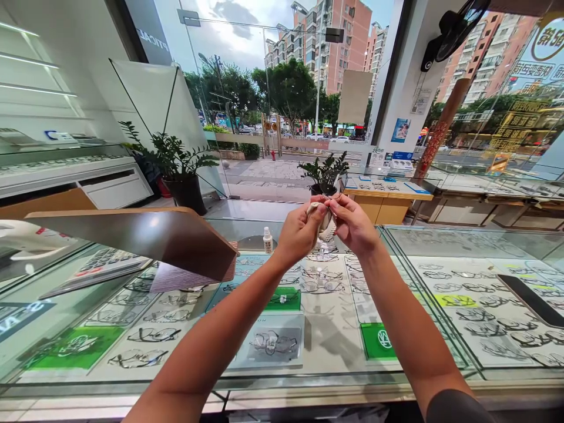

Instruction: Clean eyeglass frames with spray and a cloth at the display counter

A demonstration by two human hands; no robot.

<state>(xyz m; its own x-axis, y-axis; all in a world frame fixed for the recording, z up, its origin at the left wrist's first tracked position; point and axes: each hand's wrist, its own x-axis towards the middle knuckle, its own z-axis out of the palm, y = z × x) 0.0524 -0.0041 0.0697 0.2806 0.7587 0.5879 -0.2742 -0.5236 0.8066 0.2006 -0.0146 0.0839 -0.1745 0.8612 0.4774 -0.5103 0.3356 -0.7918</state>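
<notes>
Both of my hands are raised close together over the glass display counter (326, 329). My left hand (299, 230) is closed on a pale cleaning cloth (327, 228) with a zigzag edge, which hangs between the hands. The fingers of my right hand (353, 224) pinch a pair of thin-rimmed eyeglasses (339, 187); one rim shows dark above the fingertips. Cloth and fingers hide most of the eyeglasses. A small white bottle (268, 241) stands upright on the counter, left of my left hand.
Rows of eyeglass frames (321, 281) lie under the counter's glass. A brown-edged panel (145, 235) rises at the left, near a booklet (99, 267). A dark phone-like slab (535, 299) lies at the right. Beyond the counter are potted plants (183, 170) and glass doors.
</notes>
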